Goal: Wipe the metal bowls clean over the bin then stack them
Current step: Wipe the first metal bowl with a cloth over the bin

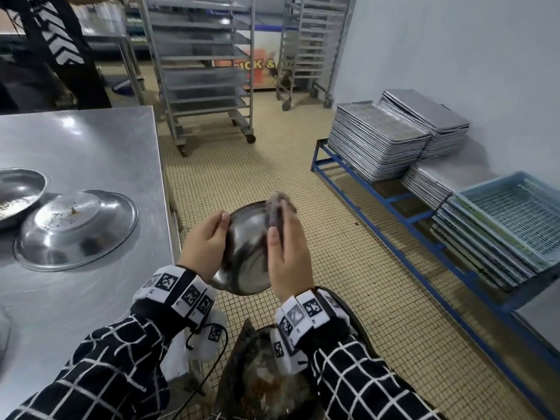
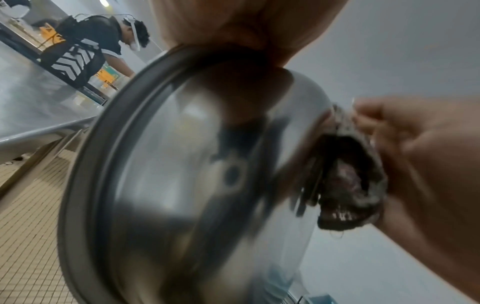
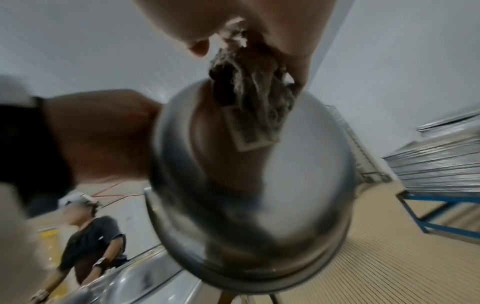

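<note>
A metal bowl (image 1: 247, 256) is held on edge above the bin (image 1: 266, 383), its hollow side facing my right. My left hand (image 1: 206, 241) grips its rim, thumb on the edge. My right hand (image 1: 286, 250) pinches a dirty grey rag (image 1: 277, 204) and presses it against the bowl's inside near the top rim. The left wrist view shows the bowl (image 2: 197, 174) close up, with the rag (image 2: 350, 179) at its right side. In the right wrist view the rag (image 3: 249, 82) hangs from my fingers onto the bowl (image 3: 259, 174). Two more bowls lie on the steel table (image 1: 91, 140): one upside down with crumbs (image 1: 77, 228), one upright (image 1: 18, 195).
The bin holds brown food scraps. A blue rack (image 1: 403, 213) along the right wall carries stacked metal trays (image 1: 378, 140) and blue plastic crates (image 1: 512, 213). Two wheeled tray trolleys (image 1: 206, 62) stand ahead on the tiled floor. Another person (image 1: 51, 47) stands beyond the table.
</note>
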A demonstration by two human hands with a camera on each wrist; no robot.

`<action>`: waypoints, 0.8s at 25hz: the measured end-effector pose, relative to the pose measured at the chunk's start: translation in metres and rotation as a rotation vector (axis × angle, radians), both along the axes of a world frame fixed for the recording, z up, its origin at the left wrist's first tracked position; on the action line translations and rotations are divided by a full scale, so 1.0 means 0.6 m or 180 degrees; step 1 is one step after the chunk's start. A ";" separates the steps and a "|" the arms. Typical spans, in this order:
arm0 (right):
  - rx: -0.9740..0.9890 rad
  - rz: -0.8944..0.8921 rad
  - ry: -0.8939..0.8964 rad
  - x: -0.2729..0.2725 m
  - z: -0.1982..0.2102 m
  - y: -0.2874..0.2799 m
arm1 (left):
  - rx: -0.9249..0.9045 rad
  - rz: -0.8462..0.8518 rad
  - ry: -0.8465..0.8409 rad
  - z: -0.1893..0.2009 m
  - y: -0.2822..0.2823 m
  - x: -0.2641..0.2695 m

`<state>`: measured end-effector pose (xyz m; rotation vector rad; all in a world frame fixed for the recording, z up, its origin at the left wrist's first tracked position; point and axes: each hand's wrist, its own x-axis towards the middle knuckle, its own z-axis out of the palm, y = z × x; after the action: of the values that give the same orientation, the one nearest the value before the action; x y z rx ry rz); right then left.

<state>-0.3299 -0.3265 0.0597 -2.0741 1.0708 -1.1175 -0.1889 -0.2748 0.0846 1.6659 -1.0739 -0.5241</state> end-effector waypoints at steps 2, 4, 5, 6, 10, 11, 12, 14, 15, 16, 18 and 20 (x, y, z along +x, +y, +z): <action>-0.0630 0.0014 0.0550 0.020 -0.001 0.019 | -0.0065 -0.0063 -0.0070 0.004 -0.005 -0.006; -0.0809 -0.0238 0.0717 0.029 0.007 0.012 | -0.0132 -0.0030 0.0022 0.004 -0.008 -0.009; -0.0670 -0.0345 0.0569 0.025 0.006 0.000 | -0.0154 0.0006 0.0097 0.003 -0.009 -0.007; -0.0297 -0.0421 0.0301 0.016 0.008 -0.010 | -0.0192 0.0062 0.0170 0.002 -0.008 -0.004; 0.2513 -0.0591 -0.1042 -0.028 -0.021 -0.050 | -0.0331 0.0160 0.0390 0.001 -0.010 0.008; 0.2662 -0.0622 -0.1094 -0.035 -0.027 -0.052 | -0.0313 0.0168 0.0412 -0.003 -0.012 0.008; 0.2618 -0.0640 -0.1052 -0.040 -0.029 -0.053 | -0.0293 0.0185 0.0434 -0.008 -0.013 0.008; 0.2322 -0.0678 -0.1007 -0.050 -0.024 -0.059 | -0.0247 0.0152 0.0445 -0.024 -0.011 0.013; 0.2153 -0.0653 -0.0982 -0.056 -0.021 -0.065 | -0.0205 0.0068 0.0401 -0.034 -0.009 0.018; 0.1975 -0.0600 -0.0918 -0.065 -0.017 -0.070 | -0.0146 -0.0069 0.0370 -0.041 -0.005 0.023; 0.1647 -0.0423 -0.0582 -0.078 -0.013 -0.081 | 0.0042 -0.0376 0.0368 -0.049 0.000 0.029; 0.1423 -0.0183 -0.0239 -0.084 -0.008 -0.087 | 0.0238 -0.0548 0.0232 -0.046 0.001 0.025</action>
<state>-0.3805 -0.3784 0.0550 -1.6480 1.2209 -0.8763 -0.1738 -0.2743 0.0571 1.6142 -1.1625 -0.7388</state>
